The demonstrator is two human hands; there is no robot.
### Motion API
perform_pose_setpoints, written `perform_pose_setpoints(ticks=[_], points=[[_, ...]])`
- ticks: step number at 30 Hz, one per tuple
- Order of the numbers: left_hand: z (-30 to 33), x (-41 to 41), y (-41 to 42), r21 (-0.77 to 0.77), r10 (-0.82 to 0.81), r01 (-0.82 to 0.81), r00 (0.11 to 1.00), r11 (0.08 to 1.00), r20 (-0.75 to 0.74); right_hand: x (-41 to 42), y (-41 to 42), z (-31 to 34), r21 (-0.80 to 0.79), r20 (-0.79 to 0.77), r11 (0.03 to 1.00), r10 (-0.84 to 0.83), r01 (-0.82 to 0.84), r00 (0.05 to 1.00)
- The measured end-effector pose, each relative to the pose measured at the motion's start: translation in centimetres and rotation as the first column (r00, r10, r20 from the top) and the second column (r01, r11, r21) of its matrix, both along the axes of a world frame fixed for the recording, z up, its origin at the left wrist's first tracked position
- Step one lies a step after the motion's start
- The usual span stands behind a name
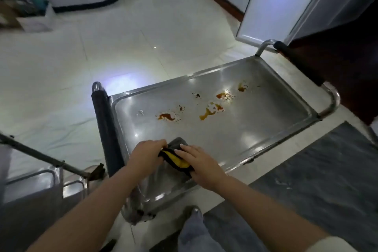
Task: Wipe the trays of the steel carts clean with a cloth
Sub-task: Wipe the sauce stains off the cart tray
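A steel cart's top tray [255,125] lies below me, shiny, with several orange-brown sauce stains [210,111] and crumbs across its middle. A grey and yellow cloth [177,157] rests on the tray's near left corner. My left hand [146,154] grips the cloth's left end. My right hand [201,162] presses on its right side, fingers laid over the yellow part. The stains lie beyond the cloth, apart from it.
Black padded handles [104,122] [298,63] flank the tray's left and right ends. A second steel cart [30,182] stands at the lower left with a thin rod [41,155] across it. A dark mat [319,180] covers the floor at right. A white cabinet door [270,2] stands beyond.
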State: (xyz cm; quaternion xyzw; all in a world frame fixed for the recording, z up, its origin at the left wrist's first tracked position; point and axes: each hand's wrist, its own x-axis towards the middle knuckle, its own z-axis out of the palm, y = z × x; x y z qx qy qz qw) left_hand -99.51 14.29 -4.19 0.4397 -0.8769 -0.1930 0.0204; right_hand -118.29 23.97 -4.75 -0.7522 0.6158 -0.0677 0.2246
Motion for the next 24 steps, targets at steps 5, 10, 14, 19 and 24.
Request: perform_pose_setpoints(ticks=[5,10,14,19,24], points=[[-3.8,-1.2,0.8,0.115,0.216,-0.226,0.971,0.967,0.099,-2.9,-2.6,-3.8,0.118,-0.109,0.974,0.204,-0.191,0.973],[-7.8,0.4,3.4,0.213,0.226,-0.331,0.887,0.92,0.403,-3.4,-1.5,-6.8,0.196,-0.16,0.95,0.275,-0.242,0.948],[-9.3,0.6,4.4,0.206,0.224,-0.357,0.849,0.911,0.479,-3.7,-2.1,-7.9,0.158,-0.212,0.952,0.293,-0.263,0.932],[-8.5,0.2,4.4,0.228,0.258,-0.43,0.806,0.874,0.533,-6.2,-2.4,-8.7,0.097,-0.319,0.967,0.256,-0.237,0.913],[-5.9,-1.3,4.2,0.252,0.217,-0.444,0.765,0.86,0.606,-9.7,-2.4,-8.9,0.105,-0.388,0.991,-0.039,0.086,0.921]])
